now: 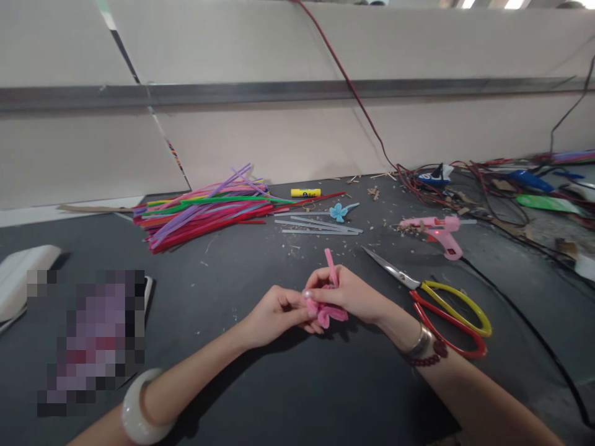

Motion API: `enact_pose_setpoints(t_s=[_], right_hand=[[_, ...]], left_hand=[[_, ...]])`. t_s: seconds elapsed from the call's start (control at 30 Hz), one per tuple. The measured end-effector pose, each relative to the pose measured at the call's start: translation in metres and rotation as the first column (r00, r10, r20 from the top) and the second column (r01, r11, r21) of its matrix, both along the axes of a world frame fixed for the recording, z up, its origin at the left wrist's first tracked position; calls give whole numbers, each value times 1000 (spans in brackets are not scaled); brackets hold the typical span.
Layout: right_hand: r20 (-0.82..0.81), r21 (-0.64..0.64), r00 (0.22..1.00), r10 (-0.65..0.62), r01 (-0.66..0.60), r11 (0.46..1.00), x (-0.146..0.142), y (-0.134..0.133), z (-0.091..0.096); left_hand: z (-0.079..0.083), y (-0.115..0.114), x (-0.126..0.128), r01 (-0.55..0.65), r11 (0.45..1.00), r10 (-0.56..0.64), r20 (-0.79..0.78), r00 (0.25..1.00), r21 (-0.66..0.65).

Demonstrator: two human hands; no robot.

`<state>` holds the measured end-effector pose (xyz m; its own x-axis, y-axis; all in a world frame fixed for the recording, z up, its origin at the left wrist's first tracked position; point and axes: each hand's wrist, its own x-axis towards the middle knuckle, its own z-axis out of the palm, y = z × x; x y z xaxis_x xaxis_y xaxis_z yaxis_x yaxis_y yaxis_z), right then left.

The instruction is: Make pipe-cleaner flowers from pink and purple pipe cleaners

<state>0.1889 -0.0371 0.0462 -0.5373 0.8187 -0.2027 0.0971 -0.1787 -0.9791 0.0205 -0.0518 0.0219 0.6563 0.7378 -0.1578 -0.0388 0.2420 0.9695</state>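
Observation:
My left hand (pixel 279 316) and my right hand (pixel 346 294) meet low in the middle of the dark tabletop. Both pinch a small pink pipe-cleaner flower (pixel 325 314), whose petals are partly hidden by my fingers. A straight pink stem (pixel 331 266) rises from it past my right fingers. A pearl-like bead (pixel 307 294) shows by my left fingertips. Steel scissors (pixel 393 271) with red and yellow handles lie just right of my right hand, apart from it. A pink hot glue gun (pixel 437 232) lies farther up on the right.
A heap of multicoloured pipe cleaners (pixel 199 210) lies at the back left, near a yellow glue stick (pixel 305 192), clear glue rods (pixel 316 224) and a blue flower (pixel 341 212). Tangled dark-red cables (pixel 465 192) lie back right. A pixelated patch (pixel 93 341) covers something at left.

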Motion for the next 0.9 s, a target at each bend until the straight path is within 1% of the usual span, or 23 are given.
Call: enact_pose_setpoints(t_s=[0.07, 0.13, 0.3, 0.6, 0.77, 0.9], right_hand=[[4, 39, 1000, 2, -3, 999, 1, 1, 1], [12, 51, 1000, -8, 8, 999, 2, 1, 0], [33, 47, 997, -66, 64, 997, 2, 3, 0], [9, 49, 997, -76, 75, 996, 2, 4, -2], [50, 79, 997, -64, 60, 995, 1, 3, -2], [93, 111, 995, -40, 29, 993, 2, 2, -2]], left_hand=[[0, 0, 1, 0, 999, 0, -5, 1000, -34], [1, 0, 3, -19, 998, 19, -13, 1000, -63], [1, 0, 5, -71, 991, 73, 14, 997, -115], [-5, 4, 3, -81, 981, 92, 55, 994, -177], [-5, 4, 1, -41, 984, 44, 17, 999, -171], [-4, 2, 1, 3, 985, -1, 15, 1000, -170]])
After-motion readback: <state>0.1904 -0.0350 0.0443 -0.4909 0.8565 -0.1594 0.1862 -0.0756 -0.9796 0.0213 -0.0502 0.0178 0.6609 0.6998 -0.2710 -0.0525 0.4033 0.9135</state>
